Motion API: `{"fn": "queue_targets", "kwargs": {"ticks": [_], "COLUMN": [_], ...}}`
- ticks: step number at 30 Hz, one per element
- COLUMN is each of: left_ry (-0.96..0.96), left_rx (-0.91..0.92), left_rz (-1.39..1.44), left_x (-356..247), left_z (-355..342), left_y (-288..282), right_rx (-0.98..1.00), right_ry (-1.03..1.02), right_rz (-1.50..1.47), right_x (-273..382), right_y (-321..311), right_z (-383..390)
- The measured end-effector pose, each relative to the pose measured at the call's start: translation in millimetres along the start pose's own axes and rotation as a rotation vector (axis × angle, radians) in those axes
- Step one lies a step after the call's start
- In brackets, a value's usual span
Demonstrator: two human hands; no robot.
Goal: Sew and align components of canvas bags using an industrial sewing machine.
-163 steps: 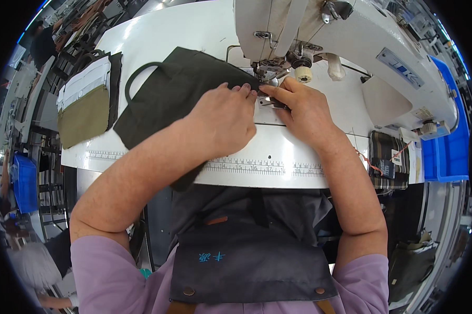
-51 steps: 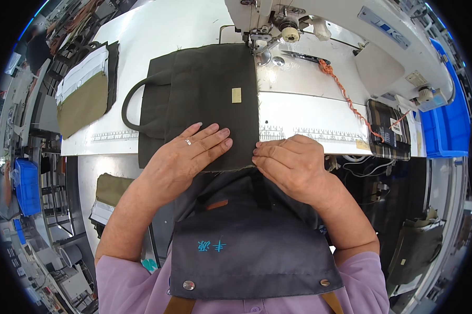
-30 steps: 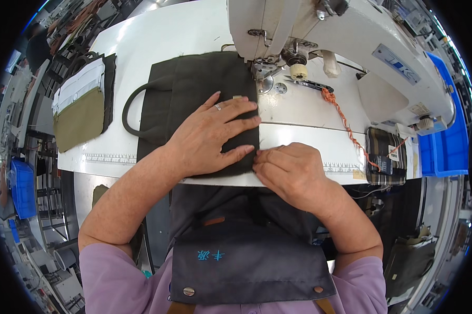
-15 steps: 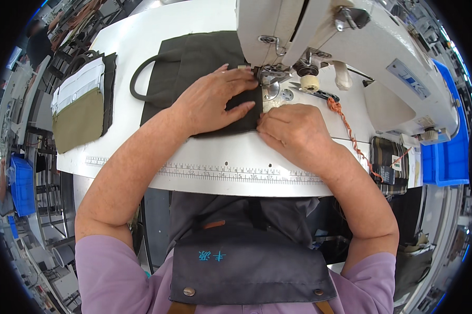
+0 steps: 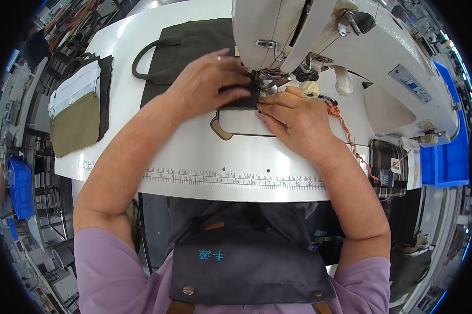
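Observation:
A dark green fabric bag panel with a looped handle lies on the white sewing table, its right edge under the presser foot of the sewing machine. On top of it rests my left hand, fingers spread and slightly blurred, just left of the foot. My right hand is at the panel's near right corner, its fingertips closed on the edge close to the needle area. The machine head hides part of the panel, and the needle tip cannot be made out.
At the left lies a stack of olive, white and dark fabric pieces. An orange braided cord trails right of my hand to a plaid fabric bundle. A blue bin stands far right. A printed ruler runs along the table's front edge.
The panel has slid away from me under the presser foot, baring a cut-out line in the table. Both hands have moved forward with it, and my right fingers have stretched out more.

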State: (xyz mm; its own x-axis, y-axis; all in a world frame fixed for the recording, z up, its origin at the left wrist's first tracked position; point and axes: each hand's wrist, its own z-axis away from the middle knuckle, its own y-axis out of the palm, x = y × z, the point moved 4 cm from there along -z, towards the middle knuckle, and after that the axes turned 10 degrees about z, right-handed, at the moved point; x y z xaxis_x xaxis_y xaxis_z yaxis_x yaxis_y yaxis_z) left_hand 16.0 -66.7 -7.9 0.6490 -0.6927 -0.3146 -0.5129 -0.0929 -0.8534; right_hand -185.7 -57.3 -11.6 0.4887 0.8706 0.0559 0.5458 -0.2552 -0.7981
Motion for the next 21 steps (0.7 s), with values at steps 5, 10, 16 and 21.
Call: {"fn": "queue_targets", "kwargs": {"ticks": [5,10,16,21], "left_ry": [-0.081,-0.06,-0.062,-0.064], "left_rx": [0.003,0.044,0.03,0.025], "left_rz": [0.301,0.312,0.304,0.276], "left_x": [-18,-16,-4,1], "left_z": [27,21,14,10], "left_y": [12,13,10,9], "right_rx": [0.029,0.055,0.137,0.134], "right_ry": [0.027,0.054,0.14,0.134], "right_rz": [-0.014,0.036,0.147,0.173], "right_x": [-2,-5,-5,-5], "right_y": [2,1,6,6], "right_z": [0,2,0,-1]}}
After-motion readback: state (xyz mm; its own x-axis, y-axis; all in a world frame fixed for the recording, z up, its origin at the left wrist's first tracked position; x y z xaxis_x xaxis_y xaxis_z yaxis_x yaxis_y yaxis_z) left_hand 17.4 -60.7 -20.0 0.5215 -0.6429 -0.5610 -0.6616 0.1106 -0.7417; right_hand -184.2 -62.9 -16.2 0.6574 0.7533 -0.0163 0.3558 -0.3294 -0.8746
